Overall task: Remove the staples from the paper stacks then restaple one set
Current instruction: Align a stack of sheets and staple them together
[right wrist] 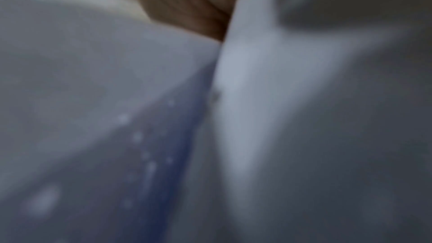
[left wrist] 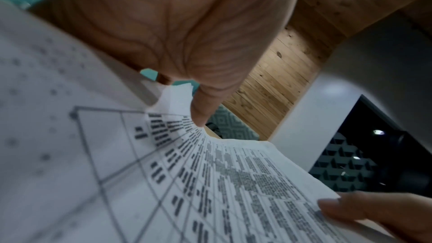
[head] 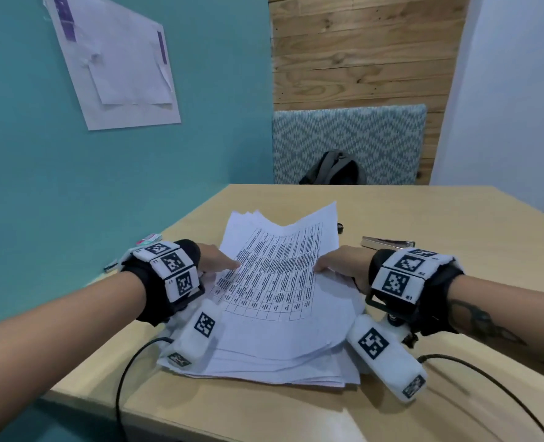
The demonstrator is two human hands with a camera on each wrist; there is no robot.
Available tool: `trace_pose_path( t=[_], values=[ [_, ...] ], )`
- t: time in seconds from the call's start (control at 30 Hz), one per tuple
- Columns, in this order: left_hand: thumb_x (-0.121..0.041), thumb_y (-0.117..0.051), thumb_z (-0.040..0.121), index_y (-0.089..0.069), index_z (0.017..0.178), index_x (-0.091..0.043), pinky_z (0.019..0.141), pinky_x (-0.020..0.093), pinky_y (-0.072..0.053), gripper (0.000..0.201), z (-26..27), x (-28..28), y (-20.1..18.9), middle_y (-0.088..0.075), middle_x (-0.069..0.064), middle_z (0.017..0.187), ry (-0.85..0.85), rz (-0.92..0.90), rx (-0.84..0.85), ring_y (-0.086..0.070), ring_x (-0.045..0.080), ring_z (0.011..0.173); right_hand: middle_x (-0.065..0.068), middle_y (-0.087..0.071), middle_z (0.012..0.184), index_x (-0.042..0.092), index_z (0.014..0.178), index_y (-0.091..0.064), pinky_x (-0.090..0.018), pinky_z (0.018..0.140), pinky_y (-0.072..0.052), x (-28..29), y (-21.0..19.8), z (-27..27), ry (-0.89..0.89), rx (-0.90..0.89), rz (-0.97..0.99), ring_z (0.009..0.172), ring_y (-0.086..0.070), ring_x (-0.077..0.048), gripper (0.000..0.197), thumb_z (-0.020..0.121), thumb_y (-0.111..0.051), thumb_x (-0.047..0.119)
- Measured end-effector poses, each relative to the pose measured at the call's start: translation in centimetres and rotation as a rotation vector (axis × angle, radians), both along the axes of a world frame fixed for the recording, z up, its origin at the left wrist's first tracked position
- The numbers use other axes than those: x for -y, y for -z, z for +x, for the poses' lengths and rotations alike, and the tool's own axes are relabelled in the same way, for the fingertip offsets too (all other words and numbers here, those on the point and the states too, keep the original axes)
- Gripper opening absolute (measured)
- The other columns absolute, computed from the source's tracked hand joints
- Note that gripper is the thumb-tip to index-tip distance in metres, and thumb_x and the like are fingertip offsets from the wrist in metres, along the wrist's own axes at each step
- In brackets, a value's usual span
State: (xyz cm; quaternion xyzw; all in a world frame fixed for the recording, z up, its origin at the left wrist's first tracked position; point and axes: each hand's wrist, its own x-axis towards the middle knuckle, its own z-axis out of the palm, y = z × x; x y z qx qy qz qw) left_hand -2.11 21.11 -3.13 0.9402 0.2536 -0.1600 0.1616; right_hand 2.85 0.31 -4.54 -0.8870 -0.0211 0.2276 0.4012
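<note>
Head view: paper stack (head: 273,291) gripped at sides between both hands' fingers (head: 229,262).

Wooden table (head: 264,409) bears paper stack (head: 283,352), stapler (head: 388,242).

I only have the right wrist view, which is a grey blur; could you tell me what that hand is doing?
Observer: The right hand pinches the right edge of the printed sheet, thumb on top.
Operator: Thank you. And the other hand?
Observer: The left hand holds the sheet's left edge, thumb on the print.
Operator: Is a stapler nearby?
Observer: A metal stapler lies on the table just beyond the right wrist, untouched.
</note>
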Motion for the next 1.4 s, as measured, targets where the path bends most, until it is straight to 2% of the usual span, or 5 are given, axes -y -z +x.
trace_pose_path(
  t=[0.17,0.33,0.73,0.9,1.4],
  values=[
    [-0.048,-0.031,0.097,-0.037,0.136,0.008,0.098,0.032,-0.041,0.069,1.0,4.6,-0.4,-0.039,0.025,0.142,0.103,-0.088,0.037,-0.044,0.036,0.127,-0.014,-0.061,0.076,0.001,0.096,-0.061,-0.03,0.07,-0.056,4.7,0.7,1.6,0.068,-0.058,0.061,0.061,-0.052,-0.022,0.066,0.047,-0.091,0.036],
    [-0.048,-0.051,0.089,-0.042,0.134,0.003,0.086,0.036,-0.048,0.069,3.7,5.0,2.6,-0.059,0.021,0.106,-0.015,-0.594,0.123,-0.057,0.029,0.092,-0.024,-0.063,0.115,-0.004,0.107,-0.061,-0.052,0.101,-0.041,9.7,0.1,0.6,0.015,-0.13,0.095,0.112,-0.057,-0.041,0.024,0.087,-0.062,0.009],
    [0.0,-0.048,0.093,-0.04,0.135,-0.007,0.104,0.052,-0.038,0.044,3.9,8.1,-1.9,-0.054,0.013,0.131,0.236,-0.921,0.791,-0.052,0.03,0.12,-0.013,-0.059,0.118,0.013,0.124,-0.04,-0.048,0.092,-0.047,11.6,-4.2,-1.2,0.003,0.665,0.238,0.103,-0.058,-0.03,0.04,0.09,-0.06,0.013],
    [-0.01,-0.045,0.096,-0.032,0.13,-0.017,0.098,0.013,-0.038,0.037,-0.1,12.1,-5.9,-0.051,-0.012,0.125,0.446,-0.865,1.242,-0.05,-0.006,0.112,-0.016,-0.062,0.106,0.005,0.123,-0.036,-0.038,0.081,-0.049,12.5,-6.4,-4.9,0.166,1.124,0.324,0.094,-0.059,-0.032,0.04,0.091,-0.057,0.018],
    [-0.073,-0.077,0.027,-0.058,0.117,-0.021,0.08,0.036,-0.056,0.106,0.4,11.9,-11.6,-0.072,0.0,0.105,0.45,-1.232,1.162,-0.068,0.02,0.099,0.01,-0.073,0.095,0.014,0.112,-0.06,-0.01,0.064,-0.05,16.8,-11.6,-5.0,-0.139,0.698,0.712,0.086,-0.068,-0.002,0.036,0.077,-0.069,0.018]
  ],
)
